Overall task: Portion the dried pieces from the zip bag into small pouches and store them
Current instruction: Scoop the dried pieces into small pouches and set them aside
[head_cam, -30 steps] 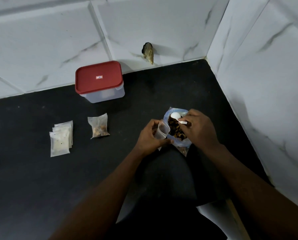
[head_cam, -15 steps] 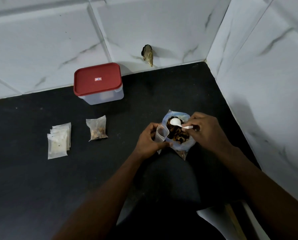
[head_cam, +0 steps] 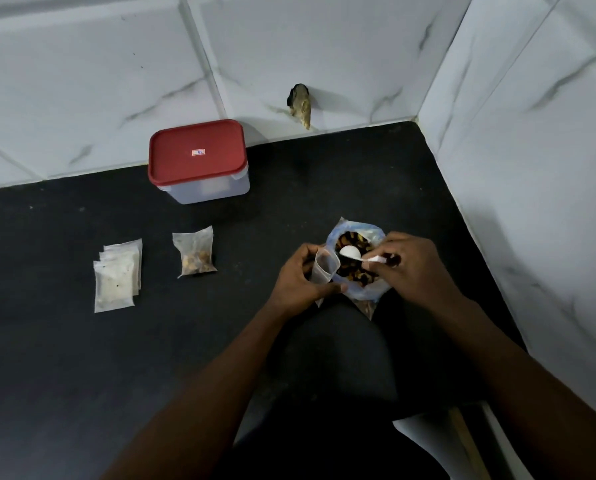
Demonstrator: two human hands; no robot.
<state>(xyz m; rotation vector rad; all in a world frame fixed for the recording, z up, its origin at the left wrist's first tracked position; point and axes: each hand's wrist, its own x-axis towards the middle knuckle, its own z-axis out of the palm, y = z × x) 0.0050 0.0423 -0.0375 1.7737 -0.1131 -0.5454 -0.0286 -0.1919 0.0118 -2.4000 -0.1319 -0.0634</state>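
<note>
My left hand pinches the small pouch; my right hand grips the spoon in the zip bag, 2 o'clock. Wall close at 3; surface runs wide toward 8.

The right hand covers the handle end of the white spoon and the right side of the zip bag. The left hand hides most of the small pouch. The label on the red lid is too small to read.
</note>
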